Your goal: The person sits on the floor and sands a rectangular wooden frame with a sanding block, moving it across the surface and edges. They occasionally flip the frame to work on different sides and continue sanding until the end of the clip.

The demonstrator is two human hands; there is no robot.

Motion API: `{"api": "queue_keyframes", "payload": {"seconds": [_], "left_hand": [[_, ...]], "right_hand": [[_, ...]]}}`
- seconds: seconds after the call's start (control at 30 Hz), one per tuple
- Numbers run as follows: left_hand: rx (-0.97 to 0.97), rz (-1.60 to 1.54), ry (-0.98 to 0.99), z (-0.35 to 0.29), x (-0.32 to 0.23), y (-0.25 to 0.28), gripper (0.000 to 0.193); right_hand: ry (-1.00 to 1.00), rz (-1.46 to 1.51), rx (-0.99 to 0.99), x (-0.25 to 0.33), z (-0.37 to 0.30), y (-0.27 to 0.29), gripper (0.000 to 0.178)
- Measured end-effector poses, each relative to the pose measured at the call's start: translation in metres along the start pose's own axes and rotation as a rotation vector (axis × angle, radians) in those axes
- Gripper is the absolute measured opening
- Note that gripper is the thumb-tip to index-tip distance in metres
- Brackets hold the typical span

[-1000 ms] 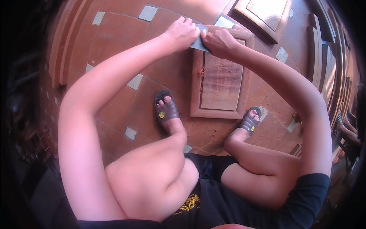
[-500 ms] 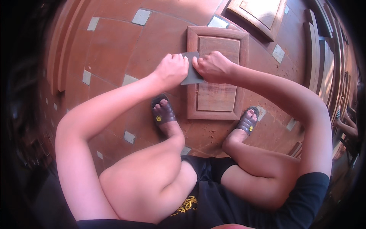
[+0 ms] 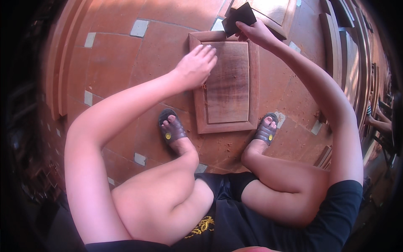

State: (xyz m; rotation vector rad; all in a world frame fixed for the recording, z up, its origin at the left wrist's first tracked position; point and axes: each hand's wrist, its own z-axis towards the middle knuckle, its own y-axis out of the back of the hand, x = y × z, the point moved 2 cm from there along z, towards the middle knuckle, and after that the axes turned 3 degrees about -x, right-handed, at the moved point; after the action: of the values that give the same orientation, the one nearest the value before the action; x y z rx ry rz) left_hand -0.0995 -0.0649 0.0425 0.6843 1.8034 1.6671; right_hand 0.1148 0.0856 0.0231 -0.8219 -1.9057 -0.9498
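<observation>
My right hand (image 3: 257, 33) grips a dark, flat metal card scraper (image 3: 240, 17) and holds it up beyond the far edge of a framed wooden door panel (image 3: 228, 94). The panel lies on the floor between my feet, its raised centre showing a darker band of grain. My left hand (image 3: 195, 67) is open over the panel's left side, fingers stretched out and holding nothing; whether it touches the wood I cannot tell. A small curl of wood shaving (image 3: 204, 86) shows beside it.
Another framed panel (image 3: 273, 12) lies at the far right. Long boards (image 3: 331, 50) stand along the right side, and more lengths of wood (image 3: 63, 63) lie at the left. Shavings are scattered on the tiled floor (image 3: 117, 63). Sandalled feet (image 3: 173, 128) flank the panel.
My left hand has let go of the scraper and spread its fingers. My right hand has carried the scraper up and away, past the panel's far edge. The panel appears slightly turned and further left.
</observation>
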Motion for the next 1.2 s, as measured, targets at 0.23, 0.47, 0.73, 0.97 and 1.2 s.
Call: {"api": "queue_keyframes", "payload": {"seconds": [0.23,0.47,0.73,0.97,1.2], "left_hand": [[0.105,-0.048,-0.077,-0.005,-0.015,-0.022,0.068],[0.177,0.008,-0.102,0.000,-0.019,-0.020,0.073],[0.197,-0.010,-0.133,0.000,-0.015,-0.023,0.076],[0.192,-0.033,-0.124,-0.002,-0.012,-0.023,0.077],[0.169,-0.058,-0.127,-0.002,-0.011,-0.022,0.077]], "right_hand": [[0.044,-0.005,0.015,-0.023,-0.014,0.024,0.029],[-0.071,-0.035,-0.116,-0.065,-0.084,0.078,0.031],[-0.047,-0.120,-0.236,-0.072,-0.112,0.083,0.038],[0.002,-0.035,-0.214,-0.028,-0.076,0.047,0.034],[0.131,-0.184,-0.263,-0.045,-0.098,0.017,0.027]]}}
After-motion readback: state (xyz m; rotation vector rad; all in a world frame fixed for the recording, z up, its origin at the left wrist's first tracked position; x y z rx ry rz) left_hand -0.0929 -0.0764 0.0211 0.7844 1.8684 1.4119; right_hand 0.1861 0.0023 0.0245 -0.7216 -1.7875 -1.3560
